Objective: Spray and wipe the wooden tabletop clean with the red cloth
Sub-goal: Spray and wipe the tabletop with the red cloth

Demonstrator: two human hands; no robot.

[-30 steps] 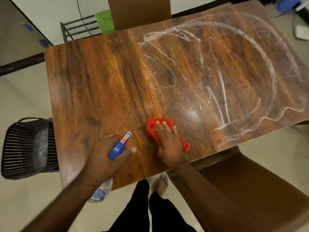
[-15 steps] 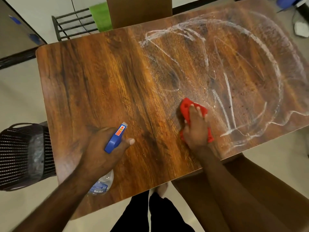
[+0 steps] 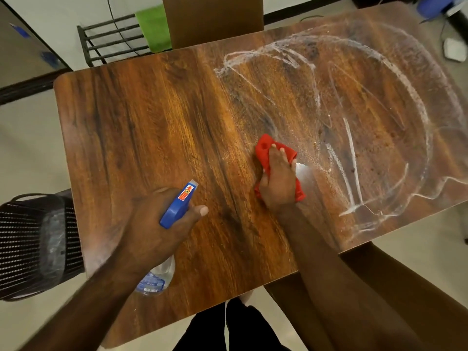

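Observation:
The wooden tabletop [image 3: 152, 127] fills the view; its right half carries white foamy streaks [image 3: 352, 158] in wide loops. My right hand [image 3: 278, 183] presses flat on the red cloth [image 3: 263, 150] near the table's middle, at the left edge of the wet area. My left hand [image 3: 154, 229] holds a clear spray bottle with a blue trigger head [image 3: 177, 206] over the near left part of the table, nozzle aimed away from me. The bottle's body [image 3: 157, 277] shows below my wrist.
A black mesh bin [image 3: 33, 244] stands on the floor left of the table. A brown chair back [image 3: 212, 19] is at the far side, another chair [image 3: 405, 274] at the near right. A black metal rack [image 3: 114, 39] with a green cloth [image 3: 154, 26] stands behind.
My right hand has slid the red cloth across the near middle of the table, first to the right, then slightly back left and further from me. My left hand keeps the bottle.

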